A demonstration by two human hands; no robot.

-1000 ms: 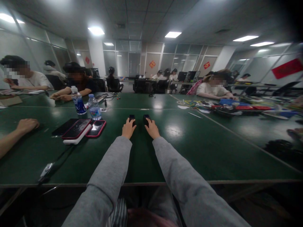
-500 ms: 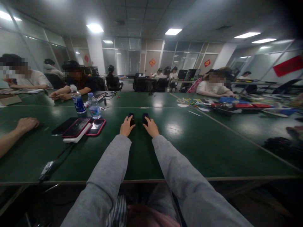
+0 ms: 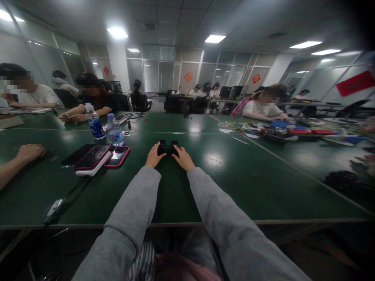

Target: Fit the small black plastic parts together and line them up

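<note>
Over the green table (image 3: 211,187), my left hand (image 3: 154,157) is closed round a small black boxy object (image 3: 162,145), thumb on its near side. My right hand (image 3: 185,159) grips a second small black boxy object (image 3: 175,144) of similar size. The two objects stand side by side with a narrow gap between them. Their exact kind is too small and dark to make out. My fingers partly cover the outer side of each one.
Left of my hands lie a red-edged phone (image 3: 117,156), a larger device (image 3: 93,157) on a white block, and two bottles (image 3: 95,124). Another person's hand (image 3: 31,153) rests at the far left. Tools and cables (image 3: 281,130) crowd the right; a thin pen-like stick (image 3: 240,141) lies nearer.
My right hand has moved left with its black object, narrowing the gap between the two objects. My left hand still holds its own and has shifted only slightly.
</note>
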